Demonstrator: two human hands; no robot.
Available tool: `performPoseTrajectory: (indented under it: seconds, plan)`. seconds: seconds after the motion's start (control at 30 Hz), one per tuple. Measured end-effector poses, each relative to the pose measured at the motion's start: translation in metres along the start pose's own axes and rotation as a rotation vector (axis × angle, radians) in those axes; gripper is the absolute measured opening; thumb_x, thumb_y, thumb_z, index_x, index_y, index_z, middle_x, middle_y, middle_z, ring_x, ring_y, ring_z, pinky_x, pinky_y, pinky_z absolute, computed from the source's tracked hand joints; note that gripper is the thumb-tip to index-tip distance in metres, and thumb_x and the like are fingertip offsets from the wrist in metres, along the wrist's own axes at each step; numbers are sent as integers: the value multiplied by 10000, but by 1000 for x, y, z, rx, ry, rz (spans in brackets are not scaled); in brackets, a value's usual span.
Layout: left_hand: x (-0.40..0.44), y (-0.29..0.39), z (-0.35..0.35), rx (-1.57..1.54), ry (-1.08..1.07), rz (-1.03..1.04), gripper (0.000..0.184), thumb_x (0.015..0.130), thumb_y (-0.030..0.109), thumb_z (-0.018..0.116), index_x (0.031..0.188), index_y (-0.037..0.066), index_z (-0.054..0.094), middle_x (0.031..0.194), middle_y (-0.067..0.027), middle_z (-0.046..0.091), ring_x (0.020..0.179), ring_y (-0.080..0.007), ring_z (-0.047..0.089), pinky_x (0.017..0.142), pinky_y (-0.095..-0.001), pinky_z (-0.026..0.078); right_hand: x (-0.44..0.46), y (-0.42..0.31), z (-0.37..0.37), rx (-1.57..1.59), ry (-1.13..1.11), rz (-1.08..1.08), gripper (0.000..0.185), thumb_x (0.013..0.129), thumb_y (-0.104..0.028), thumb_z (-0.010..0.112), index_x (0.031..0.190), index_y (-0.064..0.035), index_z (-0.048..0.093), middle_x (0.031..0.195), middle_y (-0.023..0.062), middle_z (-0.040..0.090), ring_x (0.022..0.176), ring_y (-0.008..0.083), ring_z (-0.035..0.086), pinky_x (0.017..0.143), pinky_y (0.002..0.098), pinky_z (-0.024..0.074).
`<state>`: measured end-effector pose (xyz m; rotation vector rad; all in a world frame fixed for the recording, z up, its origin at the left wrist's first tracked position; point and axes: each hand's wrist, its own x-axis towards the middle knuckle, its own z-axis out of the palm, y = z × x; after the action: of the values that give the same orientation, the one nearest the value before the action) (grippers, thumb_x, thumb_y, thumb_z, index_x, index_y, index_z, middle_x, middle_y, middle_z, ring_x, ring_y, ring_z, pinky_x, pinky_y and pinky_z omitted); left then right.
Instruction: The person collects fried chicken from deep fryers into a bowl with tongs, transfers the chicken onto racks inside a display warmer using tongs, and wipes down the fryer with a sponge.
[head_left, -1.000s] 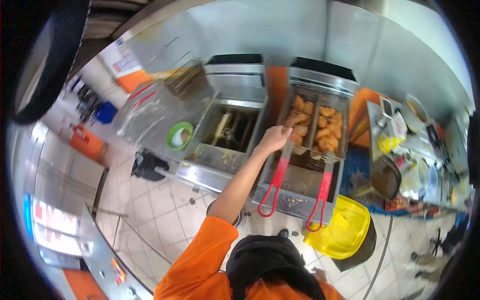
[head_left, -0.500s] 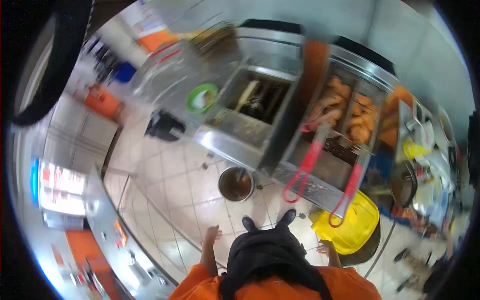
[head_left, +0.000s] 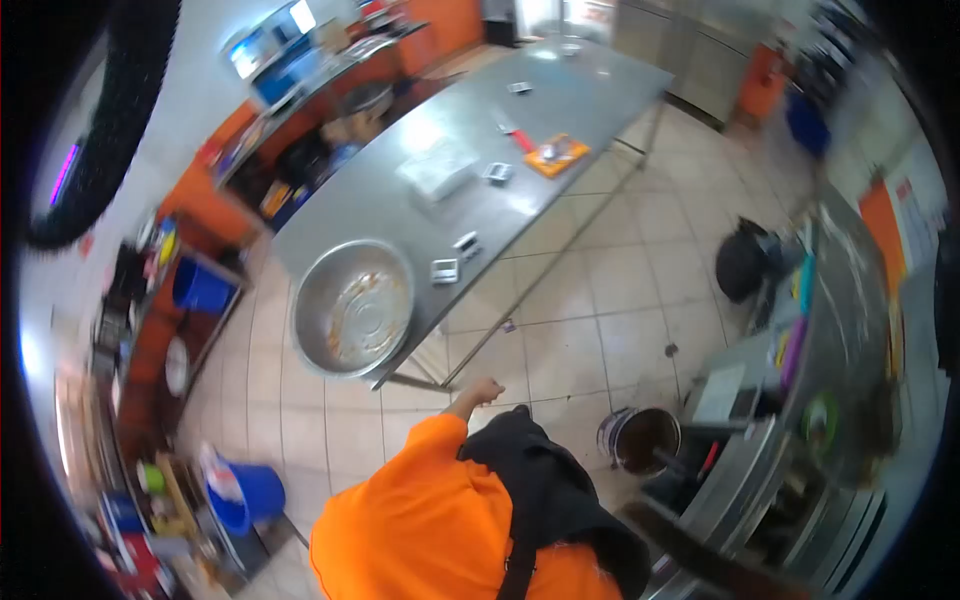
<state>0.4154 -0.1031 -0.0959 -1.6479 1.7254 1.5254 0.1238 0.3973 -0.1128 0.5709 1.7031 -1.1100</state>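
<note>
My left hand (head_left: 485, 391) hangs in the air in front of my body, below the near edge of the steel table (head_left: 400, 165). Its fingers look loosely bent and apart, and I see nothing in them. Nearest to it on the table is a large metal basin (head_left: 312, 305) with reddish-brown residue on its bottom. Two small white-framed devices, one a small device (head_left: 444, 271) by the edge, lie beside the basin. My right hand does not show; my orange sleeve and black apron (head_left: 545, 465) fill the lower middle.
A metal bucket (head_left: 645, 440) of brown liquid stands on the floor to the right, near the fryer (head_left: 750, 500). A knife with a red handle (head_left: 523, 141) lies by an orange packet (head_left: 556, 155). A blue bin (head_left: 245, 497) is at lower left, a black bag (head_left: 740, 262) at right.
My view has swung left from the fryers with their red-handled baskets to the steel table and basin. My right hand has left the view; my left hand still holds nothing visible.
</note>
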Motion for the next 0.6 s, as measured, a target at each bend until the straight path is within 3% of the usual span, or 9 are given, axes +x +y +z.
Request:
performPoseTrajectory:
  seconds: [0.13, 0.2, 0.23, 0.3, 0.33, 0.37, 0.43, 0.47, 0.6]
  plan:
    - [-7, -45, -48, -148, 174, -70, 454, 811, 346, 572, 1049, -33, 648, 940, -183, 688, 774, -275, 685, 614, -438, 565, 26, -104, 69, -276, -90, -88, 322, 902, -337, 527, 1128, -107, 547, 834, 187, 643, 765, 285, 649, 667, 421, 520]
    - [-16, -69, -64, -63, 298, -37, 451, 817, 385, 529, 901, -35, 672, 861, -221, 679, 800, -356, 666, 733, -450, 528, 42, -143, 104, -430, -125, -190, 306, 899, -325, 536, 1111, -104, 552, 809, 177, 644, 753, 278, 649, 658, 416, 518]
    - [-21, -80, -74, -10, 347, -23, 474, 819, 404, 508, 828, -35, 685, 822, -240, 674, 813, -397, 657, 793, -456, 509, 44, -162, 122, -644, -143, -372, 299, 897, -319, 541, 1103, -103, 555, 797, 172, 644, 747, 274, 649, 654, 413, 518]
    - [-26, -103, -68, -69, 450, 5, 483, 805, 400, 534, 878, -55, 681, 919, -278, 653, 913, -430, 624, 845, -460, 491, 59, -203, 161, -838, -170, -528, 283, 893, -307, 550, 1086, -100, 559, 772, 162, 645, 735, 267, 649, 645, 408, 516]
    - [-19, -118, -61, -25, 493, 31, 494, 809, 407, 538, 894, -59, 680, 944, -285, 648, 942, -427, 619, 857, -456, 488, 64, -223, 184, -751, -184, -438, 275, 892, -301, 555, 1078, -99, 562, 759, 157, 646, 729, 263, 649, 641, 405, 515]
    - [-10, -124, -64, 25, 540, 61, 506, 812, 414, 542, 910, -63, 680, 970, -293, 642, 971, -423, 614, 869, -453, 485, 63, -249, 215, -400, -207, -70, 258, 884, -284, 567, 1053, -88, 564, 721, 136, 638, 708, 247, 647, 621, 388, 513]
    - [-52, -73, -95, -59, 324, 13, 544, 816, 437, 596, 1147, 6, 625, 1135, -244, 620, 1058, -370, 594, 946, -424, 447, 50, -283, 266, -561, -302, -200, 243, 889, -286, 567, 999, -70, 564, 713, 106, 631, 675, 225, 640, 579, 346, 502]
    - [-44, -67, -94, -55, 339, 54, 562, 849, 456, 598, 1198, 16, 597, 1134, -219, 628, 1046, -337, 607, 895, -403, 478, 42, -299, 291, -637, -348, -265, 241, 891, -288, 567, 973, -61, 565, 709, 91, 628, 659, 213, 636, 558, 325, 497]
    - [-120, 76, -186, -519, 110, 157, 518, 900, 399, 580, 1251, 19, 552, 1087, -123, 645, 993, -194, 611, 811, -329, 494, 34, -341, 412, -780, -395, -367, 344, 913, -294, 564, 1101, -6, 590, 723, 76, 632, 597, 168, 616, 507, 268, 471]
